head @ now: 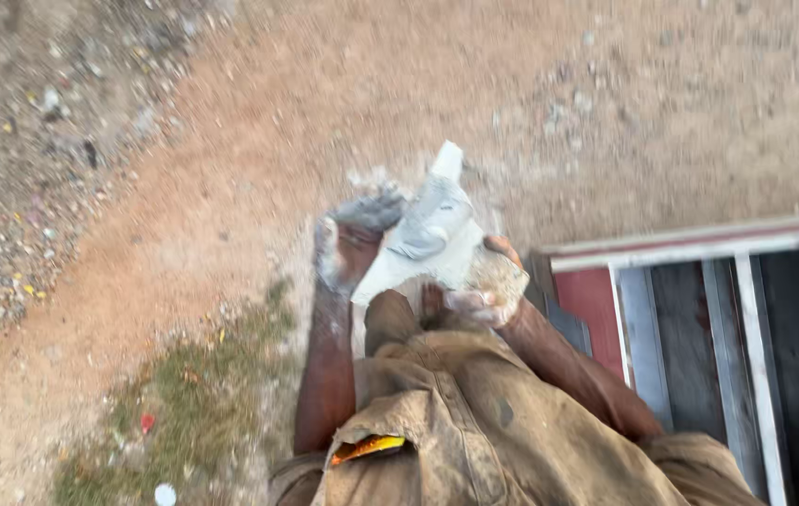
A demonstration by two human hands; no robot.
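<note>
White powder coats both hands, and it explains much of how they are held. Seen from the head camera, looking straight down, the left hand (pixel 354 245) is closed around the left edge of a pale, crumpled sack (pixel 427 239), its fingers greyed with dust and curled over the top corner. The right hand (pixel 488 281) grips the sack's lower right side, thumb up and fingers wrapped beneath, so the weight sits between the two palms. Held that way, just in front of the chest and touching the brown work shirt (pixel 484 422), the sack stays upright with one folded corner sticking up and away from the body (a two-sided grip like this seems the only steady way to carry something limp). Whether the sack is full or nearly spent I cannot tell; the picture is blurred.

An orange and yellow object (pixel 368 447) pokes from the shirt pocket. Below and to the left lies sandy ground (pixel 231 169), reddish, with scattered litter and a thin patch of grass (pixel 184 394). To the right, just beside the right forearm, stands a red and white metal frame (pixel 699 248) with dark slats.
</note>
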